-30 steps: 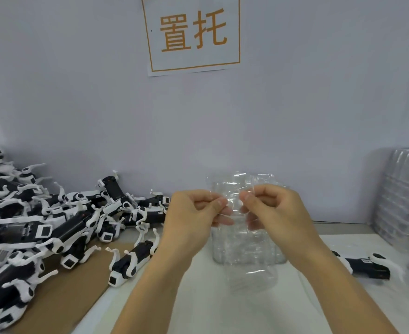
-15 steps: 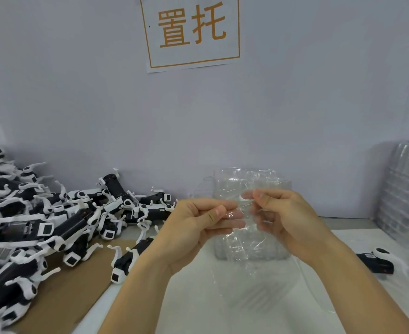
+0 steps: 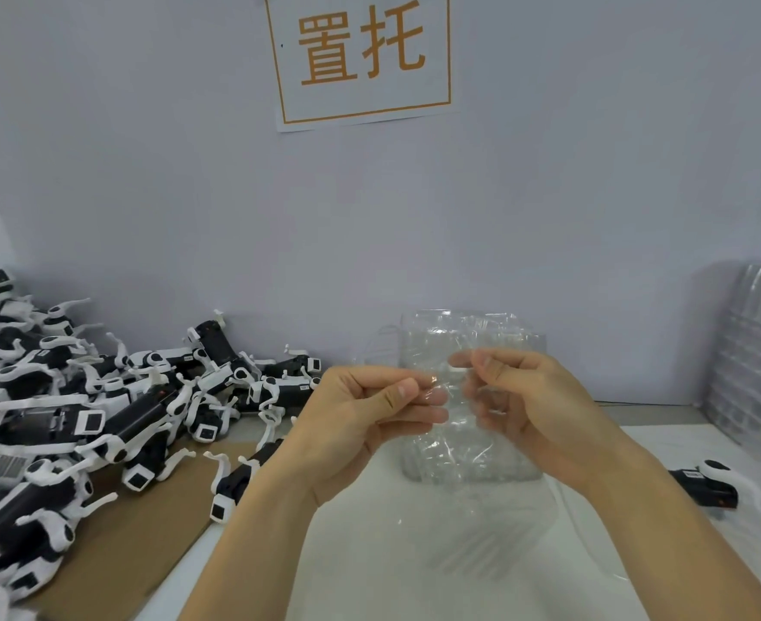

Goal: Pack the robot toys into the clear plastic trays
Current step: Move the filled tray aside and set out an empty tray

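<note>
Head view: the left hand (image 3: pixel 369 419) and right hand (image 3: pixel 535 410) pinch the clear trays (image 3: pixel 472 387) mid-frame, now pulled farther apart, so one tray may soon come free.

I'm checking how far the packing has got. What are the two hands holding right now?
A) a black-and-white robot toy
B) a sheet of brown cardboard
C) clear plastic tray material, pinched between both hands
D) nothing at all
C: the left hand and the right hand both pinch the clear plastic tray held up above the table, while the robot toys lie in a pile to the left.
</note>
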The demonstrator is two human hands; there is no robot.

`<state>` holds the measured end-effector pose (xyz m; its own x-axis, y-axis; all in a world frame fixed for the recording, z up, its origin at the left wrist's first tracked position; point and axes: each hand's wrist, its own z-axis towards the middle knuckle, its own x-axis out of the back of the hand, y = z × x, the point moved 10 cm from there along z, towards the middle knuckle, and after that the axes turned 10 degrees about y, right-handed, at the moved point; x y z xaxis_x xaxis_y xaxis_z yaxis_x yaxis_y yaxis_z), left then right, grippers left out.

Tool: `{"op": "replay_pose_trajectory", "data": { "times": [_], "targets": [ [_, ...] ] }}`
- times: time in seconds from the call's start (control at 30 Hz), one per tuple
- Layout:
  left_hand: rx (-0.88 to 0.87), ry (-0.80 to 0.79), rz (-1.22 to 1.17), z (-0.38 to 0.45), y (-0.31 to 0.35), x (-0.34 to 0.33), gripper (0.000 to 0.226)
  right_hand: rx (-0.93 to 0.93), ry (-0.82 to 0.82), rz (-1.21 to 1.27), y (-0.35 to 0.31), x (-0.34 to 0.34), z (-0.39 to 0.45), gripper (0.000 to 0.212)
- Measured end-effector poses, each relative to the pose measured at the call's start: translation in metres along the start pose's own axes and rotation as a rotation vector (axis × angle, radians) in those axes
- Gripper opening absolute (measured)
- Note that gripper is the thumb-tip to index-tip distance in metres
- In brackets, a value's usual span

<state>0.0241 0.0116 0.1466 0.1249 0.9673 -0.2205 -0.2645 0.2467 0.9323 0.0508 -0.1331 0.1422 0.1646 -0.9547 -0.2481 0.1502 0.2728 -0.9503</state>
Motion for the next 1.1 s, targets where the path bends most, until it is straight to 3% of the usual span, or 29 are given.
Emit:
{"op": "replay_pose_trajectory", "data": {
  "times": [0.37,0.47,0.53,0.6,0.63,0.67,0.73,0.77,0.83,0.97,1.1],
  "targets": [
    [0.032,-0.058,-0.034,0.003,-0.008,-0.006,0.018,-0.095,-0.082,0.112,0.014,-0.005,0.000,0.024],
    [-0.010,0.048,0.089,0.007,-0.003,0.020,0.013,-0.061,-0.074,0.054,0.012,-0.004,0.000,0.024],
    [-0.056,0.307,0.360,0.010,-0.001,0.066,0.013,0.008,-0.079,-0.075,0.004,-0.004,-0.003,0.027],
    [-0.108,0.618,0.940,0.004,0.008,0.118,0.017,0.085,-0.136,-0.297,-0.002,-0.011,-0.008,0.025],
    [-0.059,0.685,1.220,0.001,0.006,0.138,0.021,0.116,-0.192,-0.450,-0.002,-0.019,-0.013,0.020],
    [0.076,0.677,1.403,-0.002,-0.008,0.158,0.031,0.130,-0.270,-0.627,0.002,-0.029,-0.018,0.016],
    [0.398,0.540,1.541,-0.011,-0.051,0.190,0.052,0.071,-0.451,-1.001,0.025,-0.044,-0.031,0.025],
    [0.477,0.516,1.567,-0.017,-0.065,0.200,0.055,0.003,-0.519,-1.157,0.040,-0.045,-0.037,0.035],
    [0.409,0.615,1.526,-0.019,-0.070,0.210,0.039,-0.104,-0.560,-1.330,0.058,-0.042,-0.043,0.048],
    [0.164,0.838,1.359,-0.018,-0.054,0.212,0.016,-0.033,-0.427,-1.287,0.050,-0.040,-0.032,0.040],
    [0.060,0.803,1.186,-0.008,-0.027,0.192,0.017,0.065,-0.329,-1.237,0.044,-0.033,-0.019,0.034]
  ]
}}
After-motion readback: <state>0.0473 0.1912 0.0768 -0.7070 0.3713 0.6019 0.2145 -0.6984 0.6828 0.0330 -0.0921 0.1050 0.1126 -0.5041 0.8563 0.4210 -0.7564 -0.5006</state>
